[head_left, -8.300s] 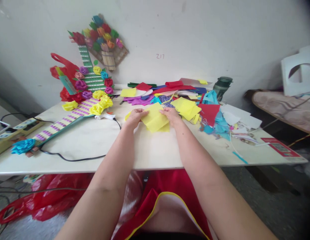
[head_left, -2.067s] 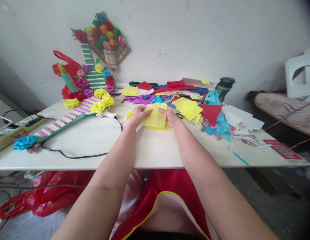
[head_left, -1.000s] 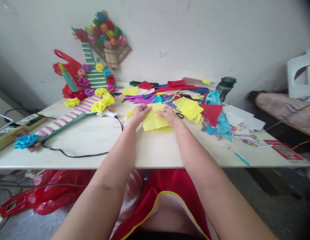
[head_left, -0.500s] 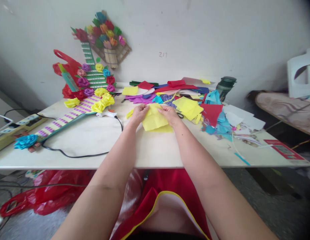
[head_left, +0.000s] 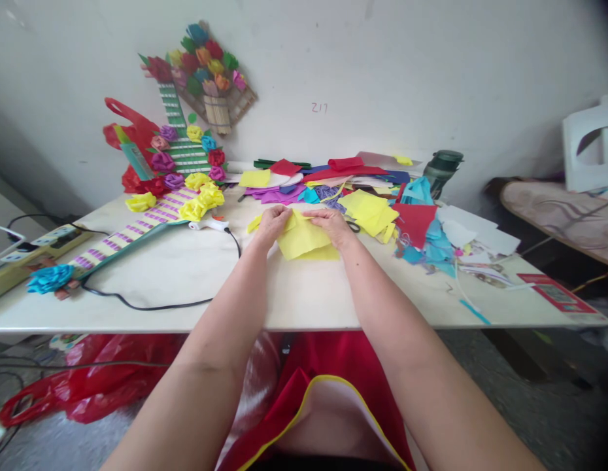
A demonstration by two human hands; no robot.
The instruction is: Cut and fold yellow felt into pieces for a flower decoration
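Note:
A thin yellow sheet [head_left: 304, 243], fabric or crepe paper, is held between my two hands over the table. My left hand [head_left: 274, 224] grips its left edge, fingers closed. At the upper right edge, my right hand [head_left: 333, 226] pinches it with the fingertips. Another yellow piece shows under the sheet, and a bit of yellow sticks out left of my left hand. Just right of my right hand lie several yellow sheets [head_left: 367, 212], with a dark scissors handle [head_left: 354, 226] partly covered beside them.
A white glue gun [head_left: 209, 225] with a black cord lies to the left, beside a flower-trimmed strip-covered board [head_left: 137, 232]. Coloured sheets [head_left: 284, 190] are piled along the wall. Blue and red scraps [head_left: 416, 226] and a dark bottle [head_left: 444, 171] stand at right; a power strip [head_left: 34, 248] is far left.
My right hand's fingers have shifted slightly left along the sheet's top edge, and that edge is now lower and more folded over. My left hand stays nearly in place.

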